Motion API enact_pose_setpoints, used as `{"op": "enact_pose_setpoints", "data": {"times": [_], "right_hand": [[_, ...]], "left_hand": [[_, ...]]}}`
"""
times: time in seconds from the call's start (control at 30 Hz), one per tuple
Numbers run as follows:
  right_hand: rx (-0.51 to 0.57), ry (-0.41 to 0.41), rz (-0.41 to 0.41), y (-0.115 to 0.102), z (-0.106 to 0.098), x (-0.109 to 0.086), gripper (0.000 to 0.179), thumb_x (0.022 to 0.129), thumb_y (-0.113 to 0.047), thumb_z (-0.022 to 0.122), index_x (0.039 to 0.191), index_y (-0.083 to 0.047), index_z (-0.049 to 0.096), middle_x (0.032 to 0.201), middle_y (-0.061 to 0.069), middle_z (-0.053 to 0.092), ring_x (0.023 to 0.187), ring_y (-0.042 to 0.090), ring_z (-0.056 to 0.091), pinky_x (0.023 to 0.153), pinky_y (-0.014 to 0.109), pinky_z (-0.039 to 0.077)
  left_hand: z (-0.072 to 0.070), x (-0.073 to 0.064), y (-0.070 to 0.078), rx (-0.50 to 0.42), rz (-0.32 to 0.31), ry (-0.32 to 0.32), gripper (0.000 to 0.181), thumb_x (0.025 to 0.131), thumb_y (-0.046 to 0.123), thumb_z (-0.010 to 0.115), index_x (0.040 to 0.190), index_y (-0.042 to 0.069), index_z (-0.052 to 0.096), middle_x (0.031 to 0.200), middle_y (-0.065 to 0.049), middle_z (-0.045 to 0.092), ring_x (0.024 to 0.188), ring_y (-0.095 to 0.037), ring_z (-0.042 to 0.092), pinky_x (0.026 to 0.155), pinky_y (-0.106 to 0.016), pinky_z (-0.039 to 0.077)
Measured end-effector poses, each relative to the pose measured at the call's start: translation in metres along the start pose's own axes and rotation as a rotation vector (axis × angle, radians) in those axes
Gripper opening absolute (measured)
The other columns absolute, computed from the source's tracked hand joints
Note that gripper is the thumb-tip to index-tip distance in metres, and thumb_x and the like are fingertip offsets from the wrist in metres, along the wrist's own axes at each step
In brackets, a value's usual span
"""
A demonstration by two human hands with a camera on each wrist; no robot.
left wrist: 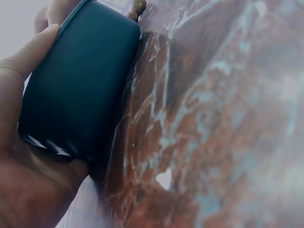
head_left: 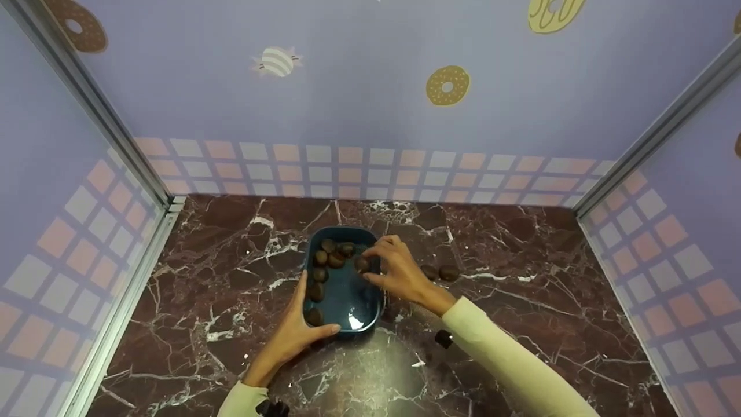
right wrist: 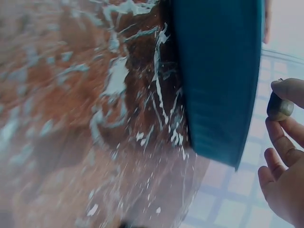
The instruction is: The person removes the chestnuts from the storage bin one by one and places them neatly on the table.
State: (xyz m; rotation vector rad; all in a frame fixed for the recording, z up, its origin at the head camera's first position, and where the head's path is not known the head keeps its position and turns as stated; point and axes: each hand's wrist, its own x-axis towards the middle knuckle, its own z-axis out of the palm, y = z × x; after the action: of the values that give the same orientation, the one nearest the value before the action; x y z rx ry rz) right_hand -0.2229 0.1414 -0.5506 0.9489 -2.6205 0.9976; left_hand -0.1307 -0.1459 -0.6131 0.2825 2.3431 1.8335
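A dark blue rectangular container [head_left: 347,304] sits on the table, with several brown chestnuts [head_left: 336,259] along its left side and far left corner. My left hand [head_left: 295,330] grips the near left corner, thumb along the near edge and fingers against the left wall. The left wrist view shows this hand [left wrist: 28,142] around the container's outer wall [left wrist: 85,80]. Over the container's right side, my right hand [head_left: 399,269] pinches one chestnut [head_left: 361,264] between thumb and fingertips. That chestnut [right wrist: 279,107] shows above the rim in the right wrist view.
Two more chestnuts [head_left: 448,273] lie on the marbled table [head_left: 509,324] to the right of the container, close to the right forearm. A patterned wall [head_left: 370,116] closes off the back, and side panels [head_left: 58,231] stand at left and right.
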Motion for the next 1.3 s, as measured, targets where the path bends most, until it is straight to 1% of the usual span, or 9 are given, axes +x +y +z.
{"op": "enact_pose_setpoints", "data": {"times": [0.17,0.37,0.53,0.6,0.77,0.93,1.03,1.17,1.3], "right_hand": [[0.027,0.037,-0.001,0.006,-0.014,-0.015,0.037,0.087,-0.013,0.094,0.12,-0.006,0.079,0.115,0.009,0.072,0.121,0.032,0.055,0.106,0.053,0.049],[0.039,0.053,0.019,0.014,-0.027,-0.03,0.038,0.084,-0.011,0.094,0.118,-0.006,0.079,0.114,0.009,0.07,0.119,0.031,0.055,0.106,0.052,0.047],[0.045,0.06,0.05,0.02,-0.039,-0.043,0.039,0.083,-0.009,0.094,0.119,-0.007,0.079,0.116,0.01,0.069,0.119,0.03,0.056,0.102,0.049,0.05],[0.051,0.064,0.063,0.023,-0.044,-0.049,0.039,0.082,-0.008,0.094,0.118,-0.008,0.08,0.115,0.009,0.07,0.119,0.03,0.056,0.1,0.049,0.05],[0.069,0.067,0.122,0.033,-0.055,-0.062,0.038,0.083,-0.008,0.093,0.119,-0.008,0.081,0.115,0.009,0.071,0.12,0.031,0.056,0.104,0.052,0.049],[0.071,0.076,0.19,0.045,-0.064,-0.076,0.039,0.083,-0.005,0.094,0.12,-0.004,0.08,0.119,0.012,0.07,0.122,0.035,0.057,0.107,0.056,0.051],[0.07,0.092,0.22,0.053,-0.068,-0.085,0.039,0.083,-0.005,0.094,0.119,-0.005,0.08,0.118,0.01,0.073,0.122,0.033,0.057,0.109,0.057,0.048],[0.069,0.116,0.252,0.065,-0.073,-0.094,0.038,0.081,-0.003,0.095,0.117,-0.005,0.081,0.115,0.008,0.076,0.12,0.032,0.056,0.109,0.054,0.044],[0.071,0.142,0.306,0.075,-0.079,-0.104,0.039,0.081,0.0,0.095,0.117,-0.003,0.081,0.115,0.011,0.073,0.119,0.032,0.056,0.106,0.052,0.046]], "left_hand": [[-0.002,0.0,-0.002,0.001,0.005,0.014,0.142,0.082,0.027,0.101,0.179,0.014,-0.002,0.184,-0.017,-0.003,0.168,-0.044,0.002,0.13,-0.073,0.006],[-0.003,0.0,-0.003,0.004,0.006,0.026,0.142,0.081,0.025,0.102,0.179,0.016,0.0,0.185,-0.016,-0.003,0.169,-0.043,0.001,0.13,-0.072,0.003],[-0.002,0.0,-0.002,0.006,0.002,0.022,0.142,0.081,0.027,0.102,0.179,0.017,0.0,0.185,-0.016,-0.004,0.169,-0.043,0.001,0.13,-0.072,0.004],[-0.002,0.0,-0.001,-0.01,0.001,0.009,0.141,0.082,0.027,0.101,0.179,0.018,-0.001,0.185,-0.015,-0.005,0.169,-0.043,-0.001,0.13,-0.074,0.005],[-0.001,0.0,-0.001,-0.032,-0.004,-0.012,0.141,0.084,0.029,0.1,0.179,0.018,-0.004,0.185,-0.013,-0.008,0.169,-0.043,-0.004,0.128,-0.076,0.005],[0.0,-0.001,0.0,-0.014,-0.007,-0.004,0.14,0.083,0.025,0.1,0.179,0.017,-0.003,0.185,-0.015,-0.006,0.169,-0.043,-0.002,0.129,-0.075,0.005],[0.0,-0.001,0.001,-0.013,-0.005,0.0,0.14,0.083,0.024,0.1,0.179,0.017,-0.002,0.185,-0.015,-0.005,0.169,-0.043,-0.002,0.129,-0.074,0.005],[0.001,-0.001,0.0,-0.011,0.002,0.006,0.14,0.083,0.025,0.1,0.179,0.017,-0.002,0.185,-0.016,-0.004,0.169,-0.044,-0.001,0.129,-0.075,0.005],[0.0,0.0,0.0,-0.012,0.001,0.008,0.141,0.082,0.026,0.1,0.179,0.018,-0.001,0.185,-0.016,-0.004,0.168,-0.044,0.0,0.129,-0.075,0.005]]}}
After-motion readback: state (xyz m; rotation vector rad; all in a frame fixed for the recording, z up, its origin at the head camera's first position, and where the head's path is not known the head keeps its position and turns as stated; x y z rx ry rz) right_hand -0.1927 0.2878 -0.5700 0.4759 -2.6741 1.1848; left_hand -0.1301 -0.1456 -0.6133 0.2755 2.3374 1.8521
